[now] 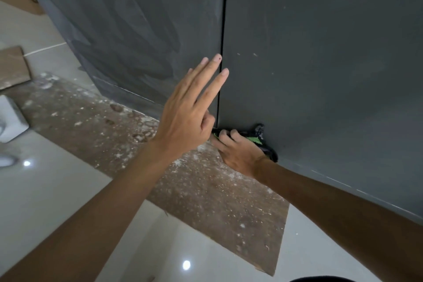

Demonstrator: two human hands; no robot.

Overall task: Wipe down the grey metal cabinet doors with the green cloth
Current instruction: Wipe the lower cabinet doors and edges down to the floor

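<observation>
Two grey metal cabinet doors fill the upper view: the left door [142, 30] shows dusty smear streaks, the right door [320, 64] looks more even. A dark vertical gap [223, 30] runs between them. My left hand [190, 107] is raised with straight fingers, fingertips near the gap on the left door's edge. My right hand [238, 151] grips the dark, dirty green cloth [261, 138] and presses it against the bottom corner of the right door, beside the gap. Much of the cloth is hidden under the fingers.
A brown board [194, 185] speckled with white dust lies on the glossy pale tiled floor [57, 190] under the cabinet. Cardboard pieces [12, 66] and a white block [10, 119] sit at the left.
</observation>
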